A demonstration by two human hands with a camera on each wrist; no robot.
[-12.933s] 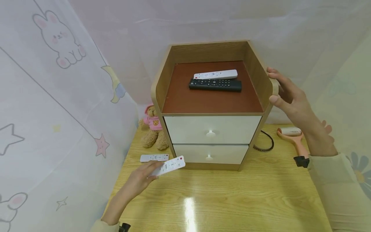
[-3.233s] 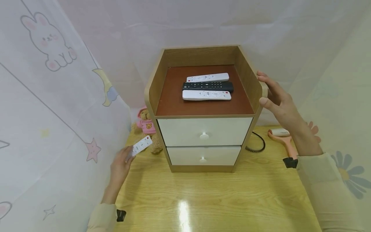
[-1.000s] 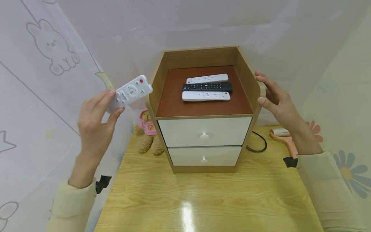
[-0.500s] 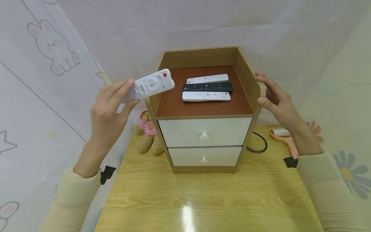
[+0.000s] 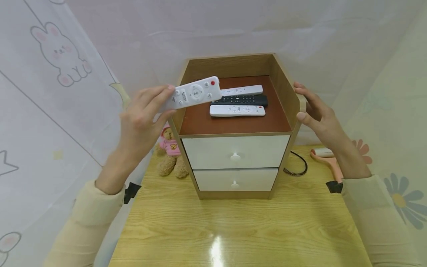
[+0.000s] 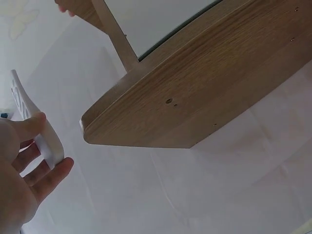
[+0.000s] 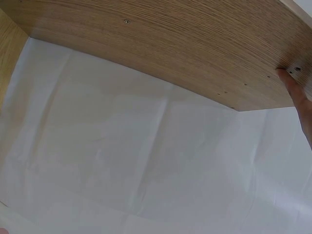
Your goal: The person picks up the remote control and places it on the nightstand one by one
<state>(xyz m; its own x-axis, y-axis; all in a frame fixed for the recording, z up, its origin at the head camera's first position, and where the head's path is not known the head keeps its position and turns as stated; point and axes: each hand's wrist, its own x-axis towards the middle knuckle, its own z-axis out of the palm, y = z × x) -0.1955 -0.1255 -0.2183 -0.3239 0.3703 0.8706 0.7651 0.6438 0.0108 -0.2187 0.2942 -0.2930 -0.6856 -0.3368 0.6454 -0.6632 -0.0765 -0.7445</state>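
Note:
My left hand [image 5: 141,115] pinches a white remote control [image 5: 195,92] between thumb and fingers, raised over the left side of a small wooden drawer cabinet [image 5: 235,128]. The buttons and a red one face up; its near end is partly covered by the hand. Behind it on the cabinet's brown top lie a white remote [image 5: 245,90], a black remote [image 5: 245,100] and another white remote [image 5: 237,110], side by side. My right hand [image 5: 321,115] grips the upper front of the cabinet's right side panel [image 5: 288,89]; a finger [image 7: 292,87] touches its outer face.
Two white drawers with round knobs [image 5: 235,157] face me. A teddy bear [image 5: 171,148] in pink sits left of the cabinet on the wooden table [image 5: 233,226]. At right lie a black coiled cord [image 5: 298,172] and an orange-handled lint roller [image 5: 328,157]. Printed cloth hangs around.
One white remote has come to lie before the black one on the cabinet. The left hand has lifted another from the table, then moved right over the top. The right hand stays.

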